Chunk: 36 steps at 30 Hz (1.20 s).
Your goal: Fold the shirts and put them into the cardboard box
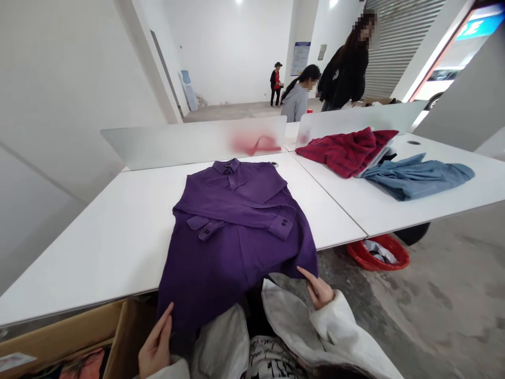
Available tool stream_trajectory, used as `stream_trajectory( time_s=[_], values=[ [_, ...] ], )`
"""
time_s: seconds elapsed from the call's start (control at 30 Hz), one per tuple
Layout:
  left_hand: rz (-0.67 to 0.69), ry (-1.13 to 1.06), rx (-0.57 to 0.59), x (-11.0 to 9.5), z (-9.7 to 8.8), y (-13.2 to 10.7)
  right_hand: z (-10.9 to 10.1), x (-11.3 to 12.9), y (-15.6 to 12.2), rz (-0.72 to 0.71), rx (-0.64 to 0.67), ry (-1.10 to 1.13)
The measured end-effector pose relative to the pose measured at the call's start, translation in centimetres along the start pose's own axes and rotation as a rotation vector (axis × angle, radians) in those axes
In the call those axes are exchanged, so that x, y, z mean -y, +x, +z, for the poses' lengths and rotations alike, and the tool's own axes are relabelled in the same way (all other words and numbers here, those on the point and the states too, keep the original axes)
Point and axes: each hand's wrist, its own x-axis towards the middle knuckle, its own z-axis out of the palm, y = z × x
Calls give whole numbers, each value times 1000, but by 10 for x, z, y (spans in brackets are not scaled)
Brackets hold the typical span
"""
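Note:
A purple button-up shirt [232, 247] lies front up on the white table [98, 237], its collar pointing away from me. Both sleeves are folded across the chest, with dark buttons on the cuffs. The lower part hangs over the table's near edge. My left hand [157, 342] pinches the hem at its left corner, fingers pressed together. At the right corner of the hem, my right hand [319, 288] grips the cloth between thumb and fingers.
A red plaid garment [351, 150] and a blue denim garment [422, 176] lie on the right table. A cardboard box [118, 337] with clothes stands at lower left. Below the table is a red bin [361, 258]. Frosted dividers [189, 142] line the back; several people are beyond.

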Motion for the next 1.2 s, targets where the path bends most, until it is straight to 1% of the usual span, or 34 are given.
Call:
stream_trajectory(
  time_s=[0.07, 0.13, 0.2, 0.3, 0.33, 0.4, 0.47, 0.5, 0.57, 0.63, 0.7, 0.77, 0.83, 0.87, 0.93, 1.0, 1.13, 1.2],
  values=[
    [64, 10, -8, 4, -1, 0, 7, -5, 1, -13, -54, -83],
    [128, 41, 2, 6, 0, -2, 9, -9, 2, -4, -120, -161],
    [196, 178, -13, 7, 2, -4, 7, -11, 3, -16, -162, -213],
    [281, 459, -99, 6, 2, -5, 0, -12, 4, -32, -219, -297],
    [321, 517, -105, 4, 0, -4, -3, -11, 5, -36, -257, -334],
    [444, 564, -75, -1, -5, -2, -9, -9, 8, -48, -347, -415],
    [580, 572, -53, -10, -9, 1, -16, -7, 13, -73, -391, -475],
    [632, 581, -57, -16, -10, 2, -20, -7, 15, -93, -379, -487],
    [706, 615, -71, -28, -10, 4, -29, -10, 22, -151, -296, -464],
    [770, 660, -17, -39, -7, 6, -38, -16, 28, -223, -179, -405],
    [816, 714, 115, -47, -5, 11, -48, -22, 33, -281, -45, -347],
    [838, 773, 302, -50, -8, 20, -56, -27, 35, -316, 82, -296],
    [838, 815, 450, -50, -15, 30, -64, -30, 33, -321, 148, -259],
    [834, 825, 491, -49, -20, 33, -68, -31, 30, -313, 157, -249],
    [814, 824, 514, -48, -30, 35, -75, -35, 25, -292, 161, -241],
    [784, 821, 534, -48, -37, 31, -83, -41, 19, -297, 190, -225],
    [711, 831, 607, -50, -46, 17, -97, -58, 10, -288, 332, -174],
    [674, 817, 621, -50, -51, 10, -102, -65, 7, -265, 403, -148]
  ],
)
